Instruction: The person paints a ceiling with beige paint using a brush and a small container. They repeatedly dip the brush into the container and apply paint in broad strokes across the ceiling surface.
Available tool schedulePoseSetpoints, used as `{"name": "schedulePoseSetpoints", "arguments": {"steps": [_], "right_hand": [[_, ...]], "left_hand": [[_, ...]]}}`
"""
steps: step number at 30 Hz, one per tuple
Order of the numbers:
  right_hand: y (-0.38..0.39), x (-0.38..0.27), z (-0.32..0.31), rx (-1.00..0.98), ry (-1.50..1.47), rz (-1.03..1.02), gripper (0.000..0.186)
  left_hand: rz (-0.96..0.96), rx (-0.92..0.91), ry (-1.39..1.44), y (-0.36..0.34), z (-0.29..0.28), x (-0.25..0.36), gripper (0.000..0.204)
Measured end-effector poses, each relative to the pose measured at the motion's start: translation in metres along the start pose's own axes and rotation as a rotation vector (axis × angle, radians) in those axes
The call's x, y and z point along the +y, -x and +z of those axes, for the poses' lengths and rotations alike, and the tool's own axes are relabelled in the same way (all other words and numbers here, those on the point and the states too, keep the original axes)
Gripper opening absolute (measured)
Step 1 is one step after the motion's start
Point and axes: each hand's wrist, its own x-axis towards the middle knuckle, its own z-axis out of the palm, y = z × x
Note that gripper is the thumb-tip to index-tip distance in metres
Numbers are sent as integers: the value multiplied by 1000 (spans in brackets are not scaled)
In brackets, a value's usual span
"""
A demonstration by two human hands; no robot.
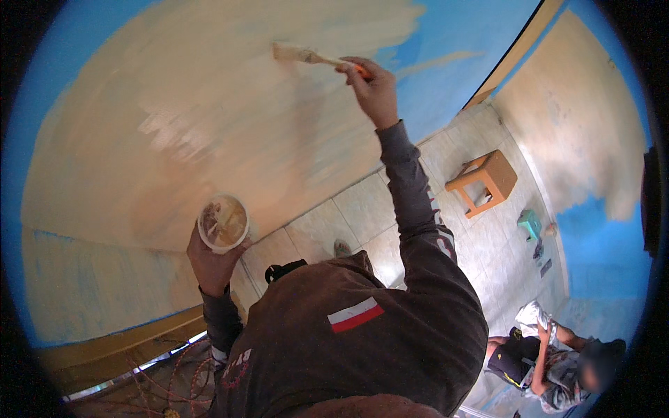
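My right hand (369, 85) is closed on the orange handle of a paintbrush (310, 56). The brush's bristles point left and appear to meet the wall (230, 97), where beige paint covers much of a bright blue coat. Lower on the left, my left hand (217, 263) grips a round white tub (224, 223) from below and around its side. Beige paint coats the tub's inside, with darker streaks. A streaky patch of thinner beige shows on the wall between the tub and the brush.
An orange-brown plastic stool (491, 182) stands on the tiled floor (362, 209) to the right. Beyond it sits a small green stool (529, 224). Another person (557, 369) at lower right holds white material (533, 317). Tangled cords (178, 380) lie at lower left.
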Motion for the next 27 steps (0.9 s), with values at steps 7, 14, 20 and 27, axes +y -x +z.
{"name": "schedulePoseSetpoints", "arguments": {"steps": [7, 14, 20, 27], "right_hand": [[-57, 81, -92, -34, -13, 145, 29], [-71, 131, -171, 215, 322, 139, 26], [-37, 153, -162, 506, 639, 51, 24], [25, 141, -55, 373, 722, 29, 26]], "left_hand": [[-9, 19, -5, 4, -1, -1, 78], [-22, 28, -54, 8, -7, -7, 79], [-3, 30, -80, 10, -8, -14, 80], [-21, -11, -36, 7, -6, -13, 78]]}}
